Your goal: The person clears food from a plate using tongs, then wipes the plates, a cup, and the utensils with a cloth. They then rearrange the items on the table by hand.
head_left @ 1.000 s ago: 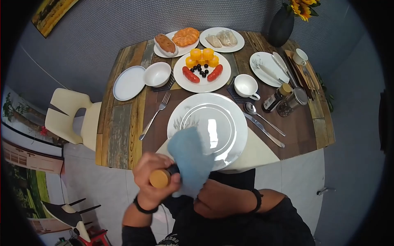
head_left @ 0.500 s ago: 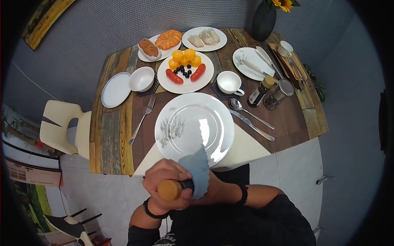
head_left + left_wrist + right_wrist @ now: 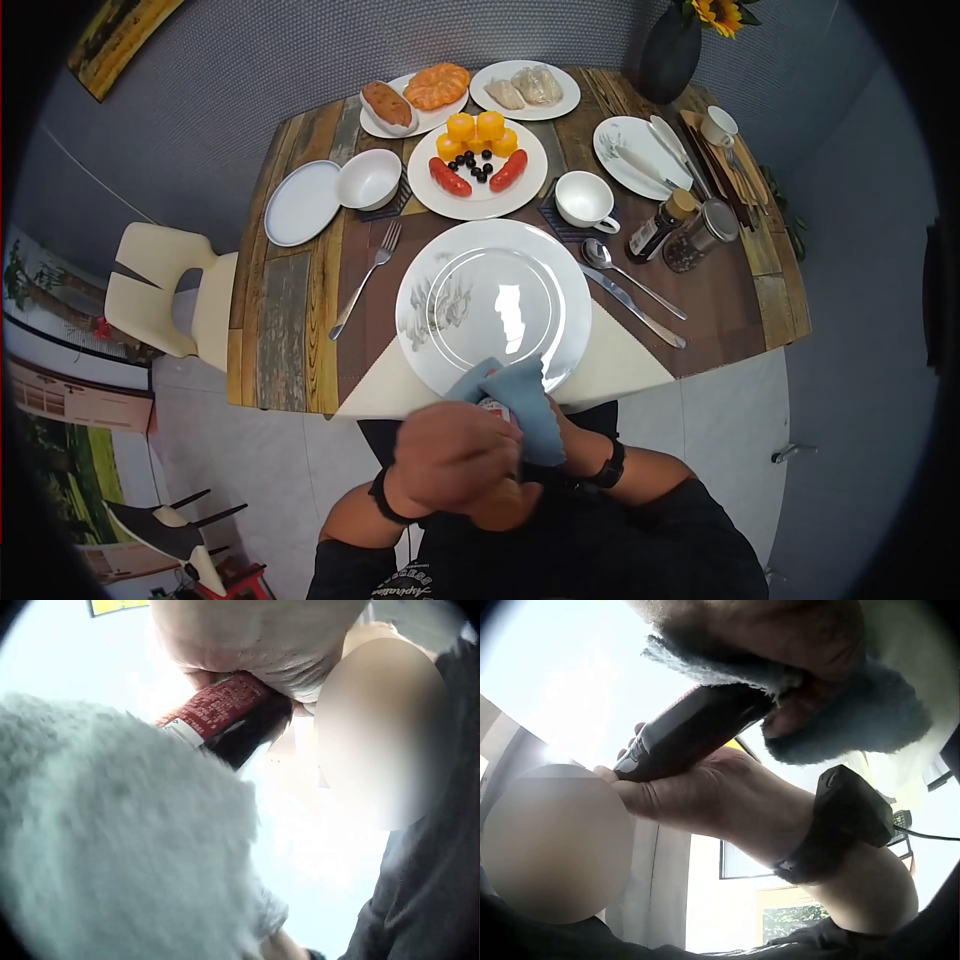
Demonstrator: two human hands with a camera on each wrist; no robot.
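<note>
My left hand (image 3: 455,455) grips a dark seasoning bottle (image 3: 697,735) with a red label (image 3: 229,705). Its tan cap (image 3: 500,505) points toward my body, beneath the left hand. A fluffy light-blue cloth (image 3: 535,410) covers the bottle's far end. My right hand, mostly hidden behind the cloth in the head view, pinches it round that end in the right wrist view, where the right hand (image 3: 780,645) is at the top. Both hands are in front of my chest, by the near rim of a large white plate (image 3: 470,250).
A fork (image 3: 365,280) lies left of the plate; a knife (image 3: 640,310) and spoon (image 3: 630,280) lie right. Beyond stand a white cup (image 3: 585,200), a bowl (image 3: 368,178), a food plate (image 3: 420,200), another capped bottle (image 3: 655,230) and a glass jar (image 3: 702,235).
The left hand has turned the bottle, so its cap now points down toward my body. The cloth has shifted right and now covers the bottle's far end.
</note>
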